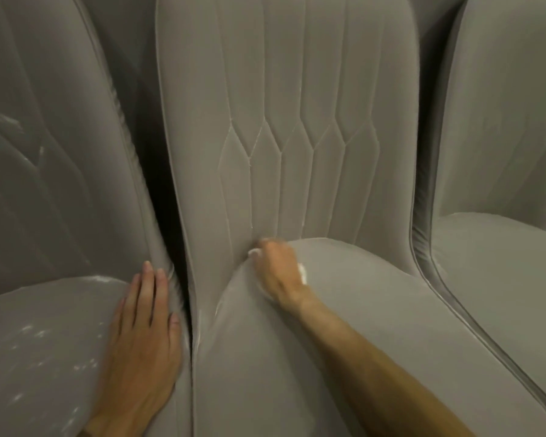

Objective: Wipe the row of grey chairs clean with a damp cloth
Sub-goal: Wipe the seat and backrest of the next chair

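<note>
grips cloth (pixel 302 273) w/ right hand (pixel 276 272), fingers curled round it; only white bits showing. presses it into seat/back crease of middle chair (pixel 297 89). braces w/ left hand (pixel 145 326), open & flat, fingers straight, on seat of left chair (pixel 44 357), just beside gap (pixel 177 247). notes white flecks (pixel 29 335) on that seat, prob. not yet wiped. risks: may skip stitched grooves (pixel 281 159) higher up if working only the crease; may smear flecks via left palm; may drop cloth into gap on loosening grip. right chair (pixel 501 152) prob. pending.

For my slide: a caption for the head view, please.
Right hand holds cloth at crease of middle chair; left hand rests on left chair.
</note>
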The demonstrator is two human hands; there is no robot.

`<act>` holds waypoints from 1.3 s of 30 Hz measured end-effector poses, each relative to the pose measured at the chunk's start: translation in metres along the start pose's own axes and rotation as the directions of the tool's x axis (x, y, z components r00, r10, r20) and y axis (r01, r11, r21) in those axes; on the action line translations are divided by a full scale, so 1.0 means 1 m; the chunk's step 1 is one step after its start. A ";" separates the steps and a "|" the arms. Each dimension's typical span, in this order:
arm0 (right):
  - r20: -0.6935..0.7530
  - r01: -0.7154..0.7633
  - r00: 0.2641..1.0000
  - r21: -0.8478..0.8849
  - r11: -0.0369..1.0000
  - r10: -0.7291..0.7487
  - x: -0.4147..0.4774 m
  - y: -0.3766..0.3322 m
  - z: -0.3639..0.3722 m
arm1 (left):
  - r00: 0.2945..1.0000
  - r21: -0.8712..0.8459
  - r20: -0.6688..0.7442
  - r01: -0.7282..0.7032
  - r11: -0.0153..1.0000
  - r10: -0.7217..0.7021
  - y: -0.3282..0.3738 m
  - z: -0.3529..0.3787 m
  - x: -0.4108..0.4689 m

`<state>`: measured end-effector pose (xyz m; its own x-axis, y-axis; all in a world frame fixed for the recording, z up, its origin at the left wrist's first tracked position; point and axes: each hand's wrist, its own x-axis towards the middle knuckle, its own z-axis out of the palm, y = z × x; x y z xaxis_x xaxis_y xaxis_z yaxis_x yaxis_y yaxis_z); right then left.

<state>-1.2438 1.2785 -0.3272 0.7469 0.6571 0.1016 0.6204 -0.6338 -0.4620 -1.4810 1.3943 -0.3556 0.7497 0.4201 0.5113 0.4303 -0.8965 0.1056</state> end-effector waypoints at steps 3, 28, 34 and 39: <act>0.028 0.177 0.984 0.024 0.984 -0.178 -0.005 0.001 -0.015 | 1.000 0.008 -0.010 0.007 1.000 -0.007 -0.001 0.002 -0.002; -0.005 0.170 0.985 -0.018 0.985 -0.170 -0.062 -0.042 0.006 | 0.991 0.023 0.103 0.087 0.996 -0.088 0.005 -0.013 -0.002; 0.105 0.275 0.956 -0.007 0.962 -0.272 -0.051 -0.033 -0.018 | 0.989 0.021 0.120 0.079 0.997 -0.081 0.003 -0.017 -0.003; 0.031 0.140 0.990 -0.088 0.986 -0.138 -0.068 -0.051 0.007 | 0.989 0.029 0.119 0.084 0.996 -0.087 0.004 -0.017 -0.004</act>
<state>-1.3275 1.2691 -0.3163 0.6464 0.7506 0.1369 0.7377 -0.5690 -0.3635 -1.4911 1.3871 -0.3424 0.7639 0.5101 0.3954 0.5063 -0.8536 0.1230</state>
